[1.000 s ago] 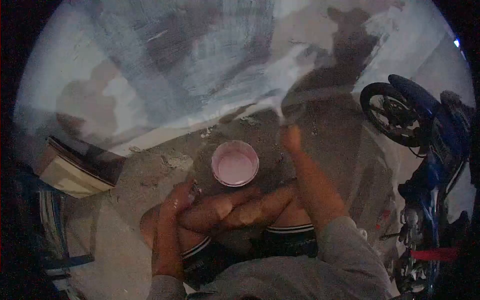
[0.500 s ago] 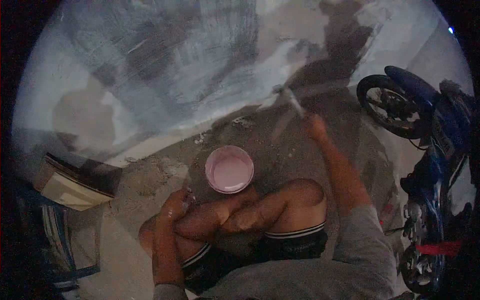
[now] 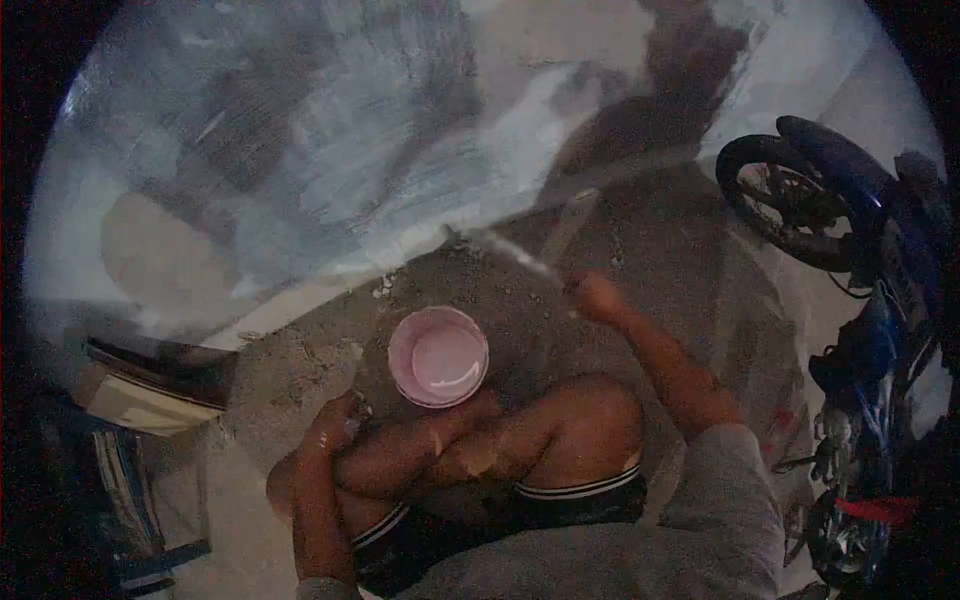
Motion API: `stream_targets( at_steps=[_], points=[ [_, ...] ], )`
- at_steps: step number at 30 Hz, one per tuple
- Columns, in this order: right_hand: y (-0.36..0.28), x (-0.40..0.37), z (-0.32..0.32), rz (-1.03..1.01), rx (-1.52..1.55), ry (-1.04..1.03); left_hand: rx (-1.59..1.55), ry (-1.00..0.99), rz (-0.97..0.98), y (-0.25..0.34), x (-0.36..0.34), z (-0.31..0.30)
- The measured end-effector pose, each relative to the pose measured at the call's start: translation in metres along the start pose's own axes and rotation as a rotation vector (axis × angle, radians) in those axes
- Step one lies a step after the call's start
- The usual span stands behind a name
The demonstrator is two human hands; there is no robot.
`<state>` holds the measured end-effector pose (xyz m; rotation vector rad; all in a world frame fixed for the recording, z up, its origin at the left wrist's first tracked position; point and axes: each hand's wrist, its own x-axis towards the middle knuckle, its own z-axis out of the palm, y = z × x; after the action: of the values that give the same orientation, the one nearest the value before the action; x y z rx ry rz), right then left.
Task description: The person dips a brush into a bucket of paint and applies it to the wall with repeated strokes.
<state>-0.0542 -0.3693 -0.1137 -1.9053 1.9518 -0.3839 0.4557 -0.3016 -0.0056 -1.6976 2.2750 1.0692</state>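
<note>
My right hand (image 3: 597,298) is closed round the handle of a brush (image 3: 515,253), whose blurred head is at the foot of the wall (image 3: 390,170). The wall carries streaky pale and grey patches. A pink bucket (image 3: 400,357) with pale pink liquid in it stands on the ground in front of my crossed legs. Left of the bucket, my left hand (image 3: 342,420) is beside my knee, its fingers bent and closed on something small that I cannot make out.
A blue motorcycle (image 3: 870,340) stands along the right side, its front wheel near the wall. At the left are a pale box-like object (image 3: 150,400) and a dark frame (image 3: 180,550). Small debris lies on the ground (image 3: 500,300) by the wall.
My right hand has moved left and down in the view with the brush, which now lies further left along the wall's foot. The view has shifted slightly.
</note>
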Motion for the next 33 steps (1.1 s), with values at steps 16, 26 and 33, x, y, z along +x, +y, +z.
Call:
stream_targets(
  at_steps=[16, 26, 33],
  points=[
    [0.02, 0.005, -0.029, -0.059, 0.105, -0.003, -0.065, 0.017, -0.13, -0.013, 0.009, 0.007],
    [0.129, 0.049, -0.083, 0.344, -0.505, 0.251, -0.011, 0.01, -0.251, 0.024, 0.003, -0.009],
    [-0.011, -0.003, -0.073, -0.209, 0.138, -0.022, 0.017, 0.026, -0.159, 0.024, 0.005, -0.011]
  ],
)
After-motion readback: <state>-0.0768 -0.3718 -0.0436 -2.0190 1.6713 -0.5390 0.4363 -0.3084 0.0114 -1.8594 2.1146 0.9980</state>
